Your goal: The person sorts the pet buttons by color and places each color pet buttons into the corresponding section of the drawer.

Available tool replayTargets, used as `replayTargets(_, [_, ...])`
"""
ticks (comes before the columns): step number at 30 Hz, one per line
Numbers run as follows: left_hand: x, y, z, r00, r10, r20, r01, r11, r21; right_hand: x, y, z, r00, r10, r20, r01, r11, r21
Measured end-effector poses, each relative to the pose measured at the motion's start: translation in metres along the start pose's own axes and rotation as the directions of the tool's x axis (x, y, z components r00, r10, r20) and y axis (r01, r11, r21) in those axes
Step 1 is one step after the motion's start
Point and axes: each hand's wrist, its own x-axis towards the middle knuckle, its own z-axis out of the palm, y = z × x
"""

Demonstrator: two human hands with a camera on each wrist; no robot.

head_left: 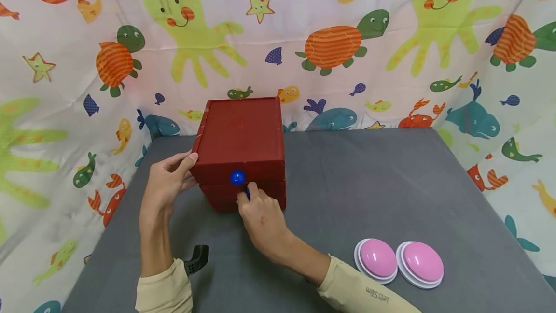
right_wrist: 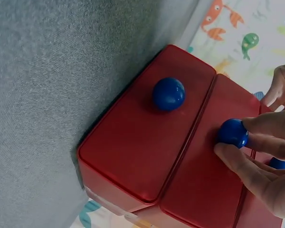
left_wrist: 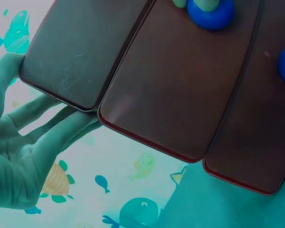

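The grey worktop carries a red drawer box towards eleven o'clock and, at four o'clock, two white-rimmed pink buttons side by side

Bright head view, dim teal-tinted left wrist view, glints on blue knobs

Small dark lettering, seemingly "LetsSlim", printed along beige right sleeve.
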Motion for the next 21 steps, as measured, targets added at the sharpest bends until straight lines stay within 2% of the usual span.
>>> replayTargets(6, [0.004, -0.001, 0.005, 1.000, -0.002, -0.024, 0.002, 1.000, 0.028, -0.010, 0.008, 0.001, 1.000, 0.015, 0.002, -0.015, 1.000, 0.020])
replayTargets(9, [0.002, -0.002, 0.002, 1.000, 0.004, -0.021, -0.003, 0.999, 0.033, -0.022, 0.009, 0.005, 1.000, 0.004, 0.025, -0.005, 1.000, 0.015])
replayTargets(12, [0.000, -0.001, -0.002, 0.999, 0.018, -0.029, -0.017, 0.999, 0.031, -0.032, 0.009, 0.012, 0.994, -0.060, 0.097, 0.060, 0.998, -0.002])
replayTargets(15, [0.000, 0.000, -0.004, 0.999, 0.032, -0.034, -0.030, 0.999, 0.031, -0.035, 0.006, 0.022, 0.979, -0.125, 0.161, 0.129, 0.992, -0.010])
replayTargets(21, [0.000, -0.003, -0.002, 0.998, 0.063, 0.011, -0.063, 0.998, 0.024, -0.038, 0.000, 0.039, 0.977, -0.149, 0.153, 0.163, 0.984, -0.078])
